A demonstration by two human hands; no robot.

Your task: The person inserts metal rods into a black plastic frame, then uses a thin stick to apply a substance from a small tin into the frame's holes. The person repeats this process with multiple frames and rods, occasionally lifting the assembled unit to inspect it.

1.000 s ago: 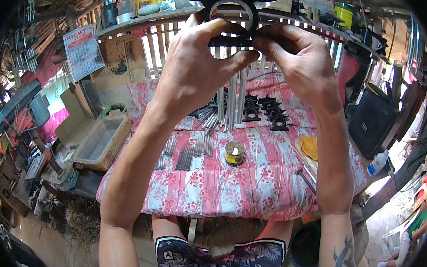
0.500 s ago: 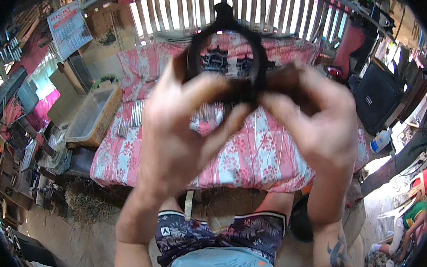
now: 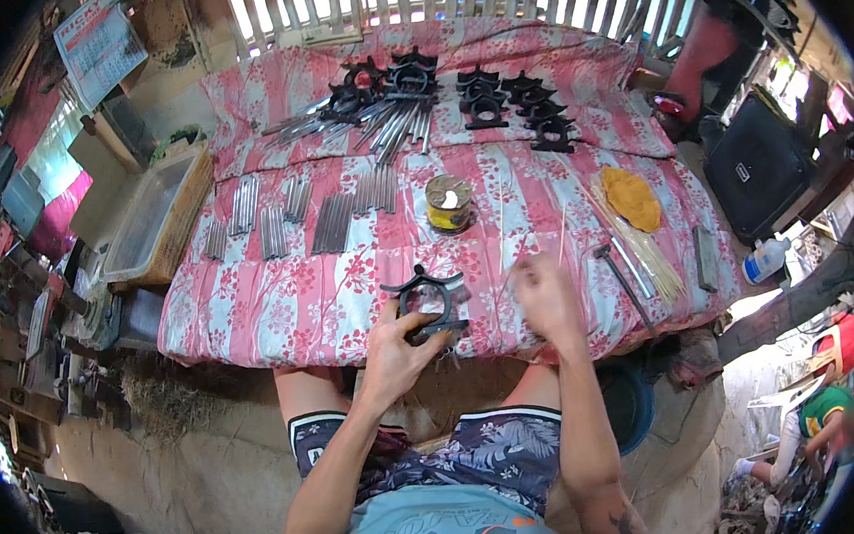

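My left hand point(image 3: 400, 357) grips a black ring-shaped bracket point(image 3: 424, 300) with curved arms at its top and a flat foot. It is held just above the front part of the cloth, fingers and thumb at the ring's lower side. To the right, my right hand point(image 3: 548, 303) is apart from the bracket, over the cloth near two thin sticks point(image 3: 562, 234). Its fingers look curled but are smeared by motion, so whether they hold anything is unclear. Beyond the hands stands a round tin point(image 3: 449, 205) with a pale spot on top.
A pink-and-white flowered cloth point(image 3: 281, 324) covers the bench. Metal tubes point(image 3: 331, 224) lie in bundles at left, black brackets point(image 3: 482, 102) in rows at the back. At right are a hammer point(image 3: 625, 283), a yellow cloth point(image 3: 630, 199), thin sticks point(image 3: 658, 264) and a grey block point(image 3: 705, 257).
The black bracket, earlier raised high between both hands, has come down to just above the cloth in my left hand. My right hand has left it and moved down beside it.
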